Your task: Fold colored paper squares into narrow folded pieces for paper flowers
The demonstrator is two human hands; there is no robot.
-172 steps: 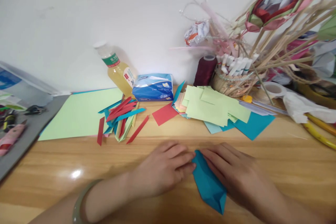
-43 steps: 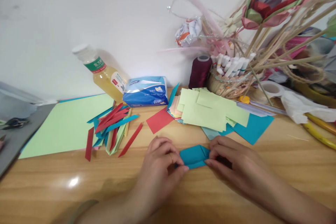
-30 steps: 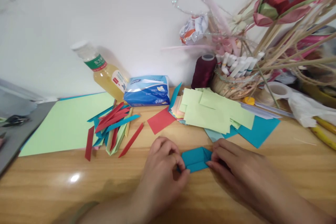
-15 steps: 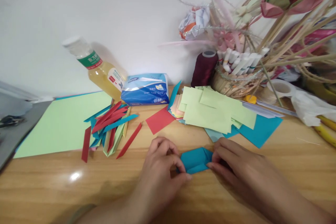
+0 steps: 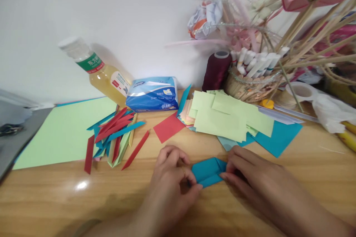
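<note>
A small blue sheet of paper (image 5: 207, 170) lies on the wooden table between my hands, its near edge folded up and a far right corner creased. My left hand (image 5: 175, 174) pinches its left end between thumb and fingers. At the other end, my right hand (image 5: 247, 170) grips the right edge with thumb and fingertips. Just beyond my hands are a red paper rectangle (image 5: 168, 127) and a stack of light green paper slips (image 5: 219, 114), with more blue paper (image 5: 279, 139) under its right side.
To the left, folded red, blue and green strips (image 5: 115, 129) are heaped on a large green sheet (image 5: 55, 137). A drink bottle (image 5: 102, 74), a tissue pack (image 5: 151, 94), a thread spool (image 5: 217, 72) and a basket of markers (image 5: 250, 81) stand by the wall. Tape (image 5: 299, 94) is at right.
The near flap of the blue paper looks slightly more raised and folded over. Both hands keep hold of its ends. The view has shifted slightly.
</note>
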